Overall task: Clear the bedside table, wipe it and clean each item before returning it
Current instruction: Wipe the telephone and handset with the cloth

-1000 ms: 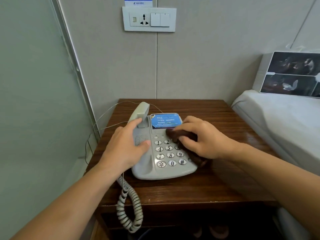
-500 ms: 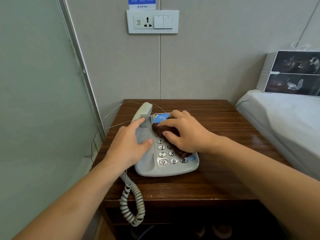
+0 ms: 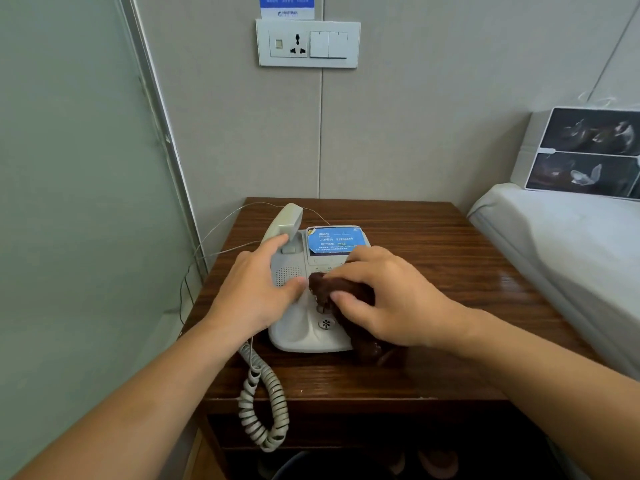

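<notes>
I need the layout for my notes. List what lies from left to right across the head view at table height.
Glass panel → thin cable → left hand on the handset → brown cloth → right hand → bare tabletop → bed.

A dark wooden bedside table (image 3: 433, 258) stands in the corner beside the bed, bearing a pale grey telephone (image 3: 304, 327) near its front left, whose coiled cord (image 3: 265, 407) spills over the front edge.

Grey phone (image 3: 304, 327) w/ blue label (image 3: 334, 240) — dark-brown cloth (image 3: 349, 296), wood-grain table (image 3: 433, 244).
</notes>
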A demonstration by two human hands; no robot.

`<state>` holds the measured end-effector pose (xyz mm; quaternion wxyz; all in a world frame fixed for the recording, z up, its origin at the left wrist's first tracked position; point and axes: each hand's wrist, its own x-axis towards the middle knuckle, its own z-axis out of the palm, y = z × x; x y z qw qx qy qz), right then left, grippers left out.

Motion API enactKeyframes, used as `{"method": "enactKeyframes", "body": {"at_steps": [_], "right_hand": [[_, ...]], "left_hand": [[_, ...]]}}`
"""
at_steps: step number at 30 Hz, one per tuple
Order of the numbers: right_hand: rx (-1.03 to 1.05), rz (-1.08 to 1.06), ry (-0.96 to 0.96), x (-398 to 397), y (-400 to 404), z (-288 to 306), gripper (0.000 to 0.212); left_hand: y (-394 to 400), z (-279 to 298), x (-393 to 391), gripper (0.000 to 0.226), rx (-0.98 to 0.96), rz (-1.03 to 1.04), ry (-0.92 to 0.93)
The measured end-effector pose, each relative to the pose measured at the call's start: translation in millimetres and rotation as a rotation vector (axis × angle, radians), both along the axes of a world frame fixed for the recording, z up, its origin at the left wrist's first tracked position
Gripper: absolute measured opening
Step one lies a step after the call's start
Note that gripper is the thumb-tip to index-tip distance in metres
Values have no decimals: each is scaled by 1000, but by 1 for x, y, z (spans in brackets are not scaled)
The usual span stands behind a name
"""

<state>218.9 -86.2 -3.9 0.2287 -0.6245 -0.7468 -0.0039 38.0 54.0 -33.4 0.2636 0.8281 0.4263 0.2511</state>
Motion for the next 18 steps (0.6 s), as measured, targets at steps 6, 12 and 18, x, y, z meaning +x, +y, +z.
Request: {"method": "enactKeyframes", "body": {"at_steps": [6,12,18], "right_hand": [[-100,87,-101,-3,-14,-8,27],[-38,53,128,8,-12,-2,24],[-11,-35,-68,0,6,-12,34]], "left_hand": [[1,-1,-2,83,-10,2,3],[-5,2,-2,85,-44,17,-11],[-15,9,-7,86,-11,50,36]]}}
